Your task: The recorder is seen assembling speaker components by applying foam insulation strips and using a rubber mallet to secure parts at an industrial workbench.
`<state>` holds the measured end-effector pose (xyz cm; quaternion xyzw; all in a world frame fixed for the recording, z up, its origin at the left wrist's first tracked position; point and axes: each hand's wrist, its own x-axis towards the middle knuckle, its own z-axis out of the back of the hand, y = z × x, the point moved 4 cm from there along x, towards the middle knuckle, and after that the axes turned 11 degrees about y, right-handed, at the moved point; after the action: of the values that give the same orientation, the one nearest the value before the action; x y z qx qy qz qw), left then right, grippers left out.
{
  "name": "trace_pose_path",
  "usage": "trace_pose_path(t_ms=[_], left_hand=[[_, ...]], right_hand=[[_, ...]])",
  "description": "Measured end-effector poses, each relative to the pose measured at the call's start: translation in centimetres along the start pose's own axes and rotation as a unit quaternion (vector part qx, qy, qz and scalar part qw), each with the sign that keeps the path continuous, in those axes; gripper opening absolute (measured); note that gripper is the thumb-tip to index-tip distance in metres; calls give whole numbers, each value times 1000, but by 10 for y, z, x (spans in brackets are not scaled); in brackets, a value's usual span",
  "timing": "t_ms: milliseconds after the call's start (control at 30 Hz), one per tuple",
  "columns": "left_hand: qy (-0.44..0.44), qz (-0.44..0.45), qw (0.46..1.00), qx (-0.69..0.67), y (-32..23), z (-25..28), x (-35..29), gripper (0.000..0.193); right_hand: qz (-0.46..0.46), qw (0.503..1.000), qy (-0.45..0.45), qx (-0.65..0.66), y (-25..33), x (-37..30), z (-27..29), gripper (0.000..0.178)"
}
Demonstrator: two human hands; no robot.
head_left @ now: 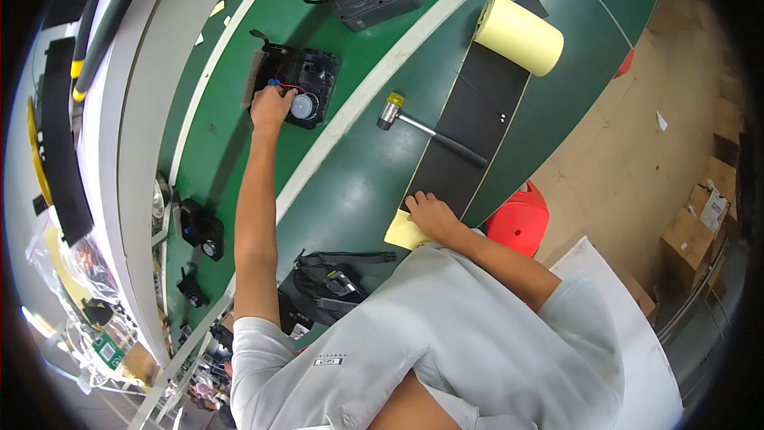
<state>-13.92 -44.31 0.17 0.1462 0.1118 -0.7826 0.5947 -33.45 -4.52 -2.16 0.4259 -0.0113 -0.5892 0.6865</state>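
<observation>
"So, where is the left hand [272, 105] seen?"

"It is placed at the open black case [325, 72], which is set on the bright green surface [358, 44]. A red wire [291, 88] and a round gray part [302, 106] are found close by its fingers."

"Is anything held in its grip?"

"That cannot be told, as the fingertips are partly hidden."

"And the right hand [431, 216]?"

"It is rested on the long black strip [469, 111], near the yellow end. Its fingers are bent, but whether anything is pinched in that grip cannot be told."

"What is laid across the strip?"

"The handle of a hammer [446, 140]. A yellow roll [521, 35] is seen at the far end."
</observation>
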Motion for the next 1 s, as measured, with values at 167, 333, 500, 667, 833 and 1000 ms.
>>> trace_pose_path(t_ms=[167,333,500,667,833,1000], left_hand=[[9,-8,1000,-8,7,-1,4,36],[-18,-49,998,-35,2,8,-34,29],[4,7,996,-85,5,-1,-145,32],[-38,129,973,-186,-8,-62,-282,32],[-66,225,929,-287,-28,-107,-347,31],[-84,266,904,-324,-43,-126,-365,30]], right_hand=[[22,998,-35,50,-16,4,3,27],[78,955,-1,285,-42,-9,54,25],[188,981,41,-39,-22,-56,60,68],[237,959,62,-145,-18,-60,21,67],[223,969,43,-94,-25,-56,10,47],[208,978,11,30,-40,-44,9,23]])
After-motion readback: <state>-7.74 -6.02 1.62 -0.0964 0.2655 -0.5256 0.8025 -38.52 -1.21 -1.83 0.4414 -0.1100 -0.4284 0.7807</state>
